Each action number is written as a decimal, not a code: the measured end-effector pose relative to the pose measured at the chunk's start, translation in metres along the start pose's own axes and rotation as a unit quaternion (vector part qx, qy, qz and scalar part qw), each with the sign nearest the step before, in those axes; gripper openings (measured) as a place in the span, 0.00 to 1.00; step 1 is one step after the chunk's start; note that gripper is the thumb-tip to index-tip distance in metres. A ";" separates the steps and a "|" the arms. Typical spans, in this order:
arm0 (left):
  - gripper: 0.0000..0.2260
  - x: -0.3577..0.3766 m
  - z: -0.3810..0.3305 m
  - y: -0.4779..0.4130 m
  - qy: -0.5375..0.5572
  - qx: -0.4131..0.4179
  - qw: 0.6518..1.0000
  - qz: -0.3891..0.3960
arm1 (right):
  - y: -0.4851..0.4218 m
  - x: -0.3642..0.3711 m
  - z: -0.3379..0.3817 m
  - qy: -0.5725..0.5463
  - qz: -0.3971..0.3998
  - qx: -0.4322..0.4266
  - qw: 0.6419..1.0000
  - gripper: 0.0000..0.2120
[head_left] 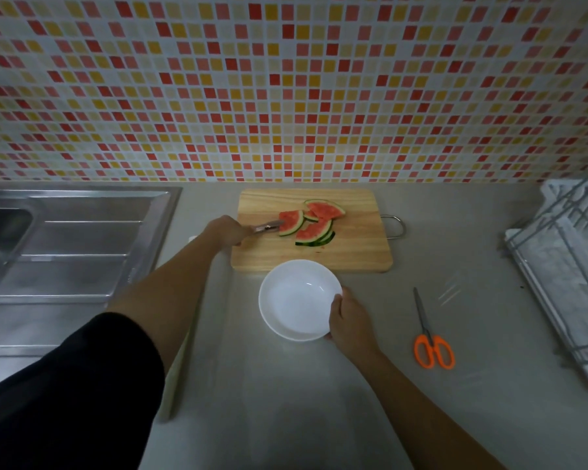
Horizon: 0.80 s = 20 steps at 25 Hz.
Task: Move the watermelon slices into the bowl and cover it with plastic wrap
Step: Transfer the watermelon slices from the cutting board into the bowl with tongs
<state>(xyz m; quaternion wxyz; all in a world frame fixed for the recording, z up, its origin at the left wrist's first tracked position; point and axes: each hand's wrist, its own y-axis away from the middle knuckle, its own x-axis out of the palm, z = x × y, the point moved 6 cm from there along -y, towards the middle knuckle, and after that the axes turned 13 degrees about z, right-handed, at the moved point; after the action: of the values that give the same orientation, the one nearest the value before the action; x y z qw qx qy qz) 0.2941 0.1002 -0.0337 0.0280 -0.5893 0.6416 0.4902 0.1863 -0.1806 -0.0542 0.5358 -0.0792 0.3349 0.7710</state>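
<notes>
Several watermelon slices (311, 222) with red flesh and green rind lie on a wooden cutting board (353, 249) near the tiled wall. My left hand (223, 230) grips metal tongs (267, 227) whose tips touch the leftmost slice (291, 222). In front of the board stands an empty white bowl (296, 300). My right hand (348, 320) holds the bowl by its right rim. A sheet of clear plastic wrap (252, 385) lies flat on the counter under and in front of the bowl; its roll box (179, 374) is partly hidden under my left arm.
Orange-handled scissors (431, 340) lie on the counter right of the bowl. A steel sink and drainboard (72, 239) fill the left side. A wire dish rack on a tray (567, 266) stands at the right edge. The tiled wall rises behind the board.
</notes>
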 end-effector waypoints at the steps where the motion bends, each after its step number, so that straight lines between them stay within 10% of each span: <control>1: 0.19 0.002 0.000 -0.001 0.018 -0.002 1.000 -0.002 | 0.000 0.000 0.000 -0.003 0.000 0.000 1.000 0.14; 15: 0.09 -0.012 -0.020 0.011 0.099 0.065 0.992 -0.038 | 0.001 -0.001 0.003 -0.010 0.000 -0.001 1.000 0.15; 20: 0.10 -0.031 -0.025 0.046 -0.008 0.136 0.983 0.125 | 0.002 0.001 0.004 -0.021 -0.006 -0.012 1.000 0.17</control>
<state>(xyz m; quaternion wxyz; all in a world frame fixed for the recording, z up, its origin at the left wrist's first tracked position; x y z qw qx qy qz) 0.2812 0.0982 0.0254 0.0511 -0.4915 0.7706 0.4026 0.1853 -0.1780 -0.0514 0.5463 -0.0715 0.3134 0.7735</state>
